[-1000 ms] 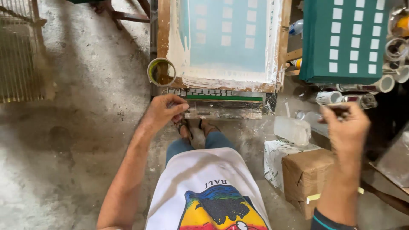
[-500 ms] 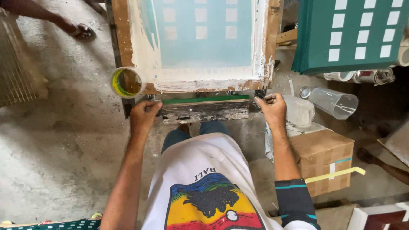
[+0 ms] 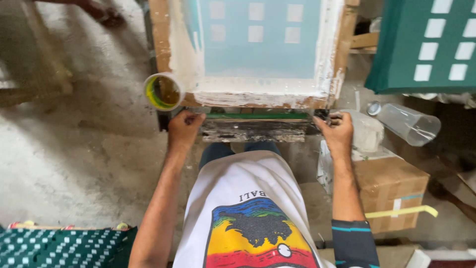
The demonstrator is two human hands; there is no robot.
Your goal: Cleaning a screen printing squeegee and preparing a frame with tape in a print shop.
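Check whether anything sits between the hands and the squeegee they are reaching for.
Nothing visible does. The left hand and right hand each already grip an end of the squeegee, just below the wooden screen frame.

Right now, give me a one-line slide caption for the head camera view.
Both hands, left and right, grip the ends of a squeegee below a wooden printing screen.

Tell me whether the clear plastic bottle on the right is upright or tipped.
Tipped: the clear plastic bottle lies on its side, capped end pointing left.

The right hand (image 3: 338,133) has left the air to grasp the squeegee (image 3: 255,126).
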